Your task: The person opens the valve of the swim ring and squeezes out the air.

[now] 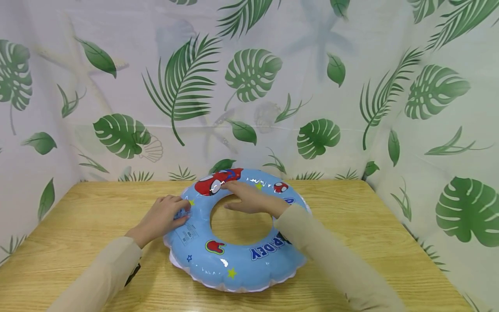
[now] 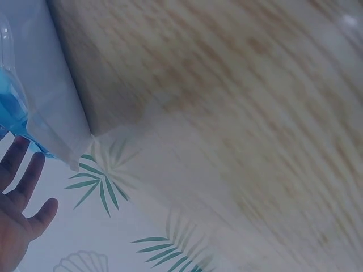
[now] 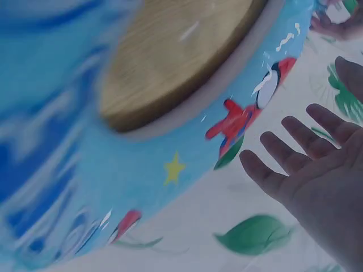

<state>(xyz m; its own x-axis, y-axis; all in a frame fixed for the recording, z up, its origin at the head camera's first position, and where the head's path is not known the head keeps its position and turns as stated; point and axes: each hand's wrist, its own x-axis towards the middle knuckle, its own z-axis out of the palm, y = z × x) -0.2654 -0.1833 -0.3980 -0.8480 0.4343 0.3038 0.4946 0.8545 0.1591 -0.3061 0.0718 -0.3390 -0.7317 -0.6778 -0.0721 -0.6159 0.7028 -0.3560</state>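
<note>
A light-blue inflatable swim ring [image 1: 202,260] lies on the wooden table, printed with red cartoon figures, yellow stars and lettering. At its left side is my left hand [image 1: 165,216], with a bluish see-through bit between fingers and thumb in the head view. In the left wrist view, the fingertips of that left hand [image 2: 25,198] reach the ring's edge [image 2: 14,107], thumb standing apart. My right hand [image 1: 249,197] is over the ring's hole and far inner rim, fingers stretched out. The right wrist view shows this right hand [image 3: 323,164] with fingers spread, holding nothing.
The wooden table [image 1: 351,242] extends around the ring on all sides. A white cloth with green leaf prints [image 1: 269,143] hangs behind the table and along both sides. Both forearms wear beige sleeves [image 1: 331,255]; the right one passes over the ring's right side.
</note>
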